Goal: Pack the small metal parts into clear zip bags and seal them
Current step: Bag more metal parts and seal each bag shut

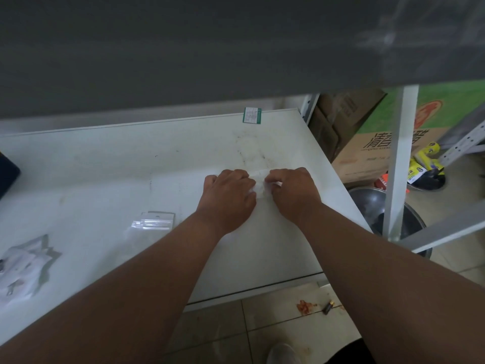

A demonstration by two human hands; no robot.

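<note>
Both hands rest on the white table [105,185] at its right side, gripping a clear zip bag [260,182] between them. My left hand [228,197] pinches the bag's left end and my right hand [294,191] pinches its right end. Only a small crumpled strip of the bag shows between the fingers; its contents are hidden. Another clear zip bag [154,224] lies flat and empty-looking nearer the table's middle. At the left edge sits a pile of clear bags with small metal parts [22,269].
A dark object [6,177] pokes in at the far left. A green label [252,115] is stuck at the table's back edge. Right of the table stand shelf posts [399,164], cardboard boxes [367,143] and a dark metal bowl [372,206] on the floor.
</note>
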